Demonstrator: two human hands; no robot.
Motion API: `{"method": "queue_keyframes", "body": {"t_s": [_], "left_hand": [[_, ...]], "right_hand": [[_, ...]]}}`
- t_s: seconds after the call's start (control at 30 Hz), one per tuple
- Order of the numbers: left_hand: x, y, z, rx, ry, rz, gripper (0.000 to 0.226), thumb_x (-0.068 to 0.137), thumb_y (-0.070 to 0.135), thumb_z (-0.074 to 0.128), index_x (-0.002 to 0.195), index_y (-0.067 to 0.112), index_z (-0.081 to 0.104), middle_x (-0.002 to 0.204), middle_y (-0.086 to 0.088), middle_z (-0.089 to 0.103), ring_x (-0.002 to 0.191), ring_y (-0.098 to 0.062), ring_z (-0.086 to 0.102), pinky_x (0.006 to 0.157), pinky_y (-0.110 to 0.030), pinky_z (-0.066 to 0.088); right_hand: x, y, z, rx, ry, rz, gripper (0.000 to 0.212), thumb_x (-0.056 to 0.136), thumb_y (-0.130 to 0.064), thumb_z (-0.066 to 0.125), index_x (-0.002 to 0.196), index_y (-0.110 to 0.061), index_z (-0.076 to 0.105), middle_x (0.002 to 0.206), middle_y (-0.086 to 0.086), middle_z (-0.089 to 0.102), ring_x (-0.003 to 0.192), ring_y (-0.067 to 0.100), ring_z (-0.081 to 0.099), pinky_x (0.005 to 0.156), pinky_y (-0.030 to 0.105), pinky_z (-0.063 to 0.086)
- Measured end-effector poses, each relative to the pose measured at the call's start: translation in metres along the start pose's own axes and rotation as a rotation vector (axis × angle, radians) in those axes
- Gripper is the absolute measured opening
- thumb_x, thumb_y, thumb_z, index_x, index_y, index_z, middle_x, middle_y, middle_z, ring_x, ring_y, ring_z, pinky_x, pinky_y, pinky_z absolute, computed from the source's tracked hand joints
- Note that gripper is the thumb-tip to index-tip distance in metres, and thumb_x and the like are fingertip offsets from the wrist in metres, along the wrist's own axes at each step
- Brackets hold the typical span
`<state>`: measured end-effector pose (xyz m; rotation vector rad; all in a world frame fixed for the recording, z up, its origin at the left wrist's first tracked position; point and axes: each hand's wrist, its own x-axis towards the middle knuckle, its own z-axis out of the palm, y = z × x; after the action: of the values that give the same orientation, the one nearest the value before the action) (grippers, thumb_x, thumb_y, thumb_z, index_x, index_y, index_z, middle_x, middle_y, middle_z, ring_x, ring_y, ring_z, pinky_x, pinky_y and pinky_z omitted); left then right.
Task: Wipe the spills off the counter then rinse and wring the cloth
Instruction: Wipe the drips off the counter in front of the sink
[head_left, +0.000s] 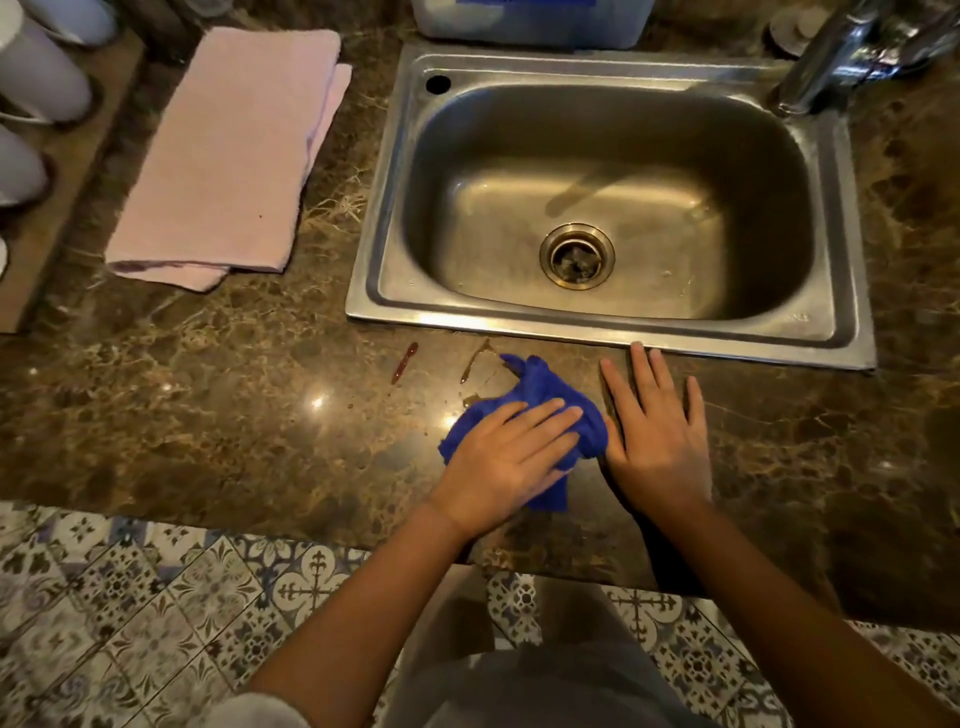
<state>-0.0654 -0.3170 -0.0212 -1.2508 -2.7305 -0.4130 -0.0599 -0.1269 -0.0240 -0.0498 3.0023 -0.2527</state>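
While left hand (511, 457) presses blue cloth (545, 400) flat-fingered at frame centre, right hand (657, 431) lies open-palmed on counter (208, 415); red spill (404, 362) left of cloth.

A folded pink towel (228, 156) is laid flat at the far left, well apart from the basin. Beside it, at the left edge, pale cylindrical containers (36, 78) are set on a brown board (67, 171) — their contents cannot be determined. A white plastic box with a blue label (530, 21) is positioned at the back. Below the front edge, patterned floor tiles (156, 623) are visible — blue-and-white ornamental motifs.
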Motion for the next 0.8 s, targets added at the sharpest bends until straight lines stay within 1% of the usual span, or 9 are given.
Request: {"method": "queue_keyframes", "body": {"t_s": [0.07, 0.13, 0.2, 0.37, 0.43, 0.53, 0.63, 0.73, 0.8], "left_hand": [[0.007, -0.014, 0.0, 0.025, -0.077, -0.01, 0.041, 0.09, 0.037, 0.046, 0.121, 0.016, 0.063, 0.137, -0.004, 0.054, 0.128, -0.021, 0.047, 0.105, -0.036, 0.027], [0.011, -0.022, -0.001, 0.001, -0.158, -0.073, 0.054, 0.089, 0.047, 0.042, 0.135, 0.02, 0.048, 0.149, -0.004, 0.038, 0.14, -0.021, 0.028, 0.114, -0.042, 0.012], [0.013, -0.023, -0.001, 0.018, -0.196, -0.157, 0.066, 0.085, 0.054, 0.042, 0.143, 0.023, 0.034, 0.155, -0.004, 0.024, 0.144, -0.021, 0.011, 0.115, -0.048, -0.002], [0.01, -0.023, -0.001, 0.073, -0.195, -0.478, 0.074, 0.084, 0.06, 0.034, 0.148, 0.023, 0.021, 0.158, -0.006, 0.011, 0.146, -0.022, 0.001, 0.112, -0.048, -0.013], [0.005, -0.023, -0.003, 0.095, -0.176, -0.601, 0.075, 0.084, 0.059, 0.032, 0.148, 0.023, 0.019, 0.159, -0.007, 0.009, 0.146, -0.023, 0.0, 0.112, -0.048, -0.014], [-0.004, -0.025, -0.005, 0.065, -0.145, -0.732, 0.075, 0.084, 0.057, 0.033, 0.148, 0.018, 0.021, 0.157, -0.012, 0.013, 0.146, -0.027, 0.005, 0.114, -0.046, -0.008], [-0.014, -0.028, -0.008, 0.009, -0.116, -0.779, 0.069, 0.087, 0.05, 0.035, 0.144, 0.012, 0.032, 0.153, -0.016, 0.025, 0.142, -0.031, 0.021, 0.114, -0.044, 0.01], [-0.044, -0.029, -0.01, -0.061, -0.035, -0.676, 0.053, 0.089, 0.038, 0.042, 0.134, 0.011, 0.048, 0.145, -0.015, 0.042, 0.135, -0.03, 0.036, 0.108, -0.044, 0.031], [-0.072, -0.028, -0.013, -0.104, 0.023, -0.558, 0.046, 0.088, 0.034, 0.047, 0.128, 0.013, 0.053, 0.139, -0.013, 0.05, 0.132, -0.025, 0.04, 0.102, -0.045, 0.042]], "right_hand": [[-0.001, 0.0, 0.0, -0.025, 0.041, -0.01, 0.053, 0.093, -0.038, 0.032, 0.143, -0.021, 0.031, 0.154, 0.011, 0.026, 0.144, 0.024, 0.019, 0.114, 0.05, 0.014], [-0.001, -0.002, -0.001, -0.045, 0.046, -0.017, 0.053, 0.092, -0.033, 0.031, 0.143, -0.019, 0.033, 0.153, 0.013, 0.029, 0.143, 0.026, 0.023, 0.112, 0.053, 0.019], [-0.001, -0.003, -0.003, -0.055, 0.035, -0.011, 0.055, 0.09, -0.031, 0.03, 0.144, -0.019, 0.03, 0.153, 0.014, 0.029, 0.143, 0.026, 0.024, 0.112, 0.053, 0.02], [0.001, -0.004, -0.004, -0.074, -0.007, 0.007, 0.058, 0.09, -0.036, 0.027, 0.146, -0.023, 0.024, 0.156, 0.011, 0.023, 0.144, 0.024, 0.018, 0.113, 0.05, 0.017], [0.0, -0.004, -0.005, -0.07, -0.007, 0.01, 0.058, 0.09, -0.038, 0.026, 0.146, -0.024, 0.022, 0.156, 0.01, 0.021, 0.145, 0.023, 0.017, 0.114, 0.05, 0.016], [0.0, -0.005, -0.005, -0.059, 0.003, 0.009, 0.057, 0.091, -0.038, 0.026, 0.146, -0.024, 0.023, 0.156, 0.01, 0.021, 0.145, 0.023, 0.016, 0.114, 0.05, 0.015], [-0.001, -0.005, -0.005, -0.052, 0.024, 0.0, 0.057, 0.091, -0.036, 0.028, 0.145, -0.022, 0.027, 0.156, 0.011, 0.023, 0.145, 0.023, 0.017, 0.114, 0.051, 0.017], [-0.003, -0.005, -0.005, -0.038, 0.034, -0.001, 0.056, 0.091, -0.034, 0.031, 0.145, -0.021, 0.03, 0.156, 0.011, 0.023, 0.145, 0.022, 0.015, 0.115, 0.051, 0.016], [-0.003, -0.006, -0.006, -0.042, 0.028, 0.001, 0.057, 0.09, -0.035, 0.029, 0.145, -0.02, 0.029, 0.156, 0.011, 0.022, 0.145, 0.023, 0.014, 0.115, 0.051, 0.015]]}}
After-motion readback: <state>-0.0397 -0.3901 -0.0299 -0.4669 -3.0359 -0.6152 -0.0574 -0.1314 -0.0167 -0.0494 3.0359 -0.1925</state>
